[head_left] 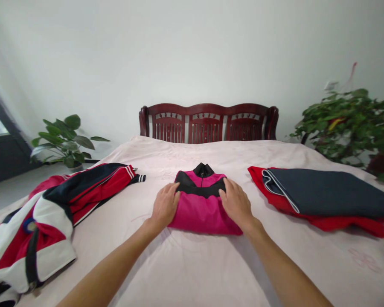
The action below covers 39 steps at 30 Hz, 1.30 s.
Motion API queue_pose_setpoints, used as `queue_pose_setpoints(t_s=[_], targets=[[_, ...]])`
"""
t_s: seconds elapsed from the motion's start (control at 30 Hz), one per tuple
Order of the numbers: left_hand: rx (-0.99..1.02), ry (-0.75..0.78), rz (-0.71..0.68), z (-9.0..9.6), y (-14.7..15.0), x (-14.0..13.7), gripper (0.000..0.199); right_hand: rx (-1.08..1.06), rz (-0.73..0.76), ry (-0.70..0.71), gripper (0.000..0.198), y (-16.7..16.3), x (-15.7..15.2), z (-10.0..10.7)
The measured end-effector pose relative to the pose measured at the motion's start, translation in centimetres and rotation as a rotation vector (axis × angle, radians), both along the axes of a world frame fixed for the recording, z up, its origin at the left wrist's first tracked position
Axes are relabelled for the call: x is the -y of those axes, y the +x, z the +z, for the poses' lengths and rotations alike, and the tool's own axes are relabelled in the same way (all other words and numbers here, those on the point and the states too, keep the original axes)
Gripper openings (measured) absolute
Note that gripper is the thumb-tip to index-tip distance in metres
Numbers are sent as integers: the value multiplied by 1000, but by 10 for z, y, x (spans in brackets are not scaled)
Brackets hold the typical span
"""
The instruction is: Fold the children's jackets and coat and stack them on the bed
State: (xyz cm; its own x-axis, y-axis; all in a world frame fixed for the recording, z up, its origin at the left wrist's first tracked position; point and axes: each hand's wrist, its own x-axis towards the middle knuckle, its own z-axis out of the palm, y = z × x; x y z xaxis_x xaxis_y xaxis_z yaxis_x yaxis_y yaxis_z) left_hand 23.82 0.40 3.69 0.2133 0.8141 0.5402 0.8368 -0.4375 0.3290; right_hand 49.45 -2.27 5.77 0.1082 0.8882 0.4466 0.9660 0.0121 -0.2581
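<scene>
A magenta and black zip-neck jacket (pixel 205 215) lies folded in front of me, its black stand-up collar pointing to the far side. Its lower part is folded up, so a black band crosses just below the collar. My left hand (pixel 165 204) grips the folded layer at its left edge, fingers curled and thumb on top. At the right edge my right hand (pixel 237 202) holds the same layer in a similar way. Both sets of fingertips are partly hidden by the cloth and the hands.
A red, white and navy jacket (pixel 54 221) lies loosely on the left. Folded dark navy cloth (pixel 333 192) rests over red cloth (pixel 348 222) on the right. Beneath everything is a pale pink bedsheet (pixel 198 268); behind stand a wooden headboard (pixel 208 121) and potted plants (pixel 67 138).
</scene>
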Motion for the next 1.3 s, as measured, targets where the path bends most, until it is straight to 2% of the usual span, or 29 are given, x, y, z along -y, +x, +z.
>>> queue_pose_setpoints(t_s=[0.07,0.13,0.27,0.4,0.53,0.63,0.7,0.8,0.9,1.0,1.1,1.17,1.23,1.3], targets=[[-144,108,-98,-8,15,7,43,128,141,18,57,-21,5,-4],[-293,116,-147,-20,25,8,46,203,223,-86,58,-32,4,-19],[-472,21,-231,-35,20,-6,51,225,163,-284,63,-20,-14,-47],[-513,-91,-295,-27,-9,-13,55,208,144,-298,64,3,-22,-45],[-538,-172,-439,-22,-50,2,72,146,210,-222,57,18,5,-31],[-502,-147,-494,-28,-73,14,79,133,432,-170,56,24,41,-30],[-469,-126,-468,-34,-76,16,79,206,525,-159,66,25,59,-36],[-433,-119,-439,-37,-67,11,76,297,458,-139,75,24,63,-47],[-370,-131,-432,-24,-54,4,62,289,397,-145,66,25,51,-43],[-291,-129,-412,11,-53,11,48,230,391,-70,53,27,51,-18],[-216,-124,-421,50,-66,40,43,156,462,96,51,33,84,12],[-177,-153,-479,68,-80,69,46,118,567,160,56,38,118,23],[-128,-197,-528,72,-91,97,53,65,663,151,65,43,150,24],[-38,-306,-552,66,-96,115,55,-18,702,88,74,46,172,18]])
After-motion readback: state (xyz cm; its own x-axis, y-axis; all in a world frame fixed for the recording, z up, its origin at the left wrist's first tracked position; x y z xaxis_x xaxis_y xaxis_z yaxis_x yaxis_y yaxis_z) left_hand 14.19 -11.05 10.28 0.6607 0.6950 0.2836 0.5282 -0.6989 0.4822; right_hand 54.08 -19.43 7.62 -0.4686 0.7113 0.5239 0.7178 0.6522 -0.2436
